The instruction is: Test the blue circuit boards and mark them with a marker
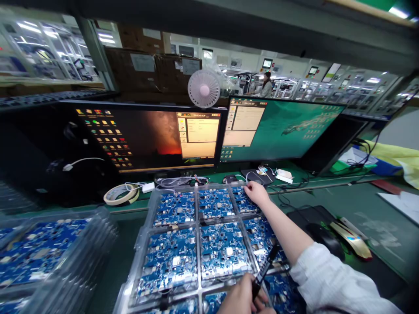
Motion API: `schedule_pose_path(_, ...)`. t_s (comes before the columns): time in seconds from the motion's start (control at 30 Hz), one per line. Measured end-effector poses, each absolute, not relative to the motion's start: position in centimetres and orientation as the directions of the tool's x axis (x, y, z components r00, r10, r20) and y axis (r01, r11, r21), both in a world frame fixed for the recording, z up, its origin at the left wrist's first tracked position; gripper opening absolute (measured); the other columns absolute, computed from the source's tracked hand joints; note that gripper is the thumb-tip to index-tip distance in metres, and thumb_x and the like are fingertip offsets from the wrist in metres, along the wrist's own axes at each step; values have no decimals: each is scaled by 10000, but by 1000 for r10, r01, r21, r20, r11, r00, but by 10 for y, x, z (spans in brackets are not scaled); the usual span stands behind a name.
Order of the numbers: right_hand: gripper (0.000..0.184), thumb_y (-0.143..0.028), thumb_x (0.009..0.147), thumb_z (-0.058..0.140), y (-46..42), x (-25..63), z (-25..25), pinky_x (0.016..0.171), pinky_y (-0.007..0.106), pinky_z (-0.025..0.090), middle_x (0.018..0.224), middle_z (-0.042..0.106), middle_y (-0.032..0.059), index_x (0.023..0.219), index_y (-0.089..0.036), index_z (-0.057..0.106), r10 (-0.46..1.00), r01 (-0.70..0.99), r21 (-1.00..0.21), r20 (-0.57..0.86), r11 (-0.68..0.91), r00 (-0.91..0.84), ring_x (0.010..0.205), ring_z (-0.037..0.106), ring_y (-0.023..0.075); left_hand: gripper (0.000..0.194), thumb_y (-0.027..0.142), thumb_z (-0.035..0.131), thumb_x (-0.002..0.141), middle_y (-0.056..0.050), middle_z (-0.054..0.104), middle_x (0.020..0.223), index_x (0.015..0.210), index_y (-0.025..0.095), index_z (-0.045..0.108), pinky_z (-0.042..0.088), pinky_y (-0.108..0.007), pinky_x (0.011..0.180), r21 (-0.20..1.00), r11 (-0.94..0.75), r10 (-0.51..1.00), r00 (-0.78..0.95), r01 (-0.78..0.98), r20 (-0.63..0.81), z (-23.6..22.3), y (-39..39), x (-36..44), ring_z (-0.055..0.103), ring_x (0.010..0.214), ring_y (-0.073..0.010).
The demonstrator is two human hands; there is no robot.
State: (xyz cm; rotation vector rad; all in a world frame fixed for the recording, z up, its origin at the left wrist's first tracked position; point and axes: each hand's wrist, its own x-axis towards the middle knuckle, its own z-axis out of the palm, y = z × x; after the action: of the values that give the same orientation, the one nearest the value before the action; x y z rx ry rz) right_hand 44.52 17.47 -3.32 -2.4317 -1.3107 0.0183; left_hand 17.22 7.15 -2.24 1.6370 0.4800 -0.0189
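One left hand [242,296] gripping black pen-like tool [263,269], tip angled up-right

Probably cables [178,181] between tray [148,213] and monitors [144,139]

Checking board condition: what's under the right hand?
A blue circuit board in the far right compartment of a clear plastic tray. The right hand covers part of that board, so any components there cannot be seen.

Two hands [257,194] [240,296], two monitors [144,137] [281,131], one desk fan [203,88], one tape roll [120,194].
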Motion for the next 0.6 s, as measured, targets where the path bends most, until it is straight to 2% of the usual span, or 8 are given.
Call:
schedule_pose_path(0.33, 235, -360, 796, 435, 177, 446, -33, 556, 224, 304, 685, 579, 66, 731, -156, 534, 763, 762, -303, 142, -572, 630, 673, 543, 168, 295, 367, 570, 668, -19, 556, 798, 832, 159, 441, 382, -219, 563, 919, 147, 310, 865, 366, -394, -34, 69, 178, 511, 624, -124)
schedule_pose_path(0.47, 243, -364, 798, 427, 175, 450, -30, 534, 220, 299, 659, 571, 55, 718, -157, 524, 744, 735, -347, 136, -583, 654, 647, 540, 160, 338, 370, 605, 636, -11, 566, 780, 855, 163, 450, 383, -214, 559, 911, 136, 310, 857, 390, -413, -35, 70, 178, 514, 611, -122)
schedule_pose_path(0.6, 254, -362, 793, 405, 173, 446, -18, 508, 216, 289, 627, 564, 41, 682, -167, 524, 711, 703, -412, 166, -580, 684, 605, 522, 148, 371, 385, 586, 656, -31, 566, 854, 910, 160, 435, 390, -212, 561, 927, 122, 307, 875, 354, -374, -35, 72, 176, 524, 636, -123)
